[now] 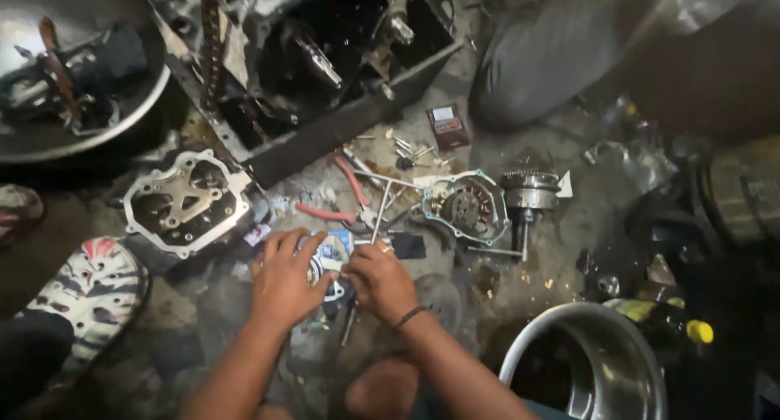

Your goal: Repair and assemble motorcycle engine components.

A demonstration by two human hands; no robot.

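Note:
My left hand (284, 275) and my right hand (380, 280) meet over a small round metal part (328, 267) on the dirty floor. Both hands grip it, the left from the left side, the right from the right with fingertips pinched on its edge. Most of the part is hidden by my fingers. A dark band circles my right wrist. Red-handled pliers (345, 199) lie just beyond my hands, and a thin metal rod (379, 213) stands out past my right fingers.
An engine cover with a stator (465, 209) and a clutch-like gear part (529, 194) lie to the right. A cylinder head (186, 199) sits at left, a black tray with engine parts (325, 79) behind. Steel bowls (597, 363) at bottom right and top left. A patterned shoe (93, 294) at left.

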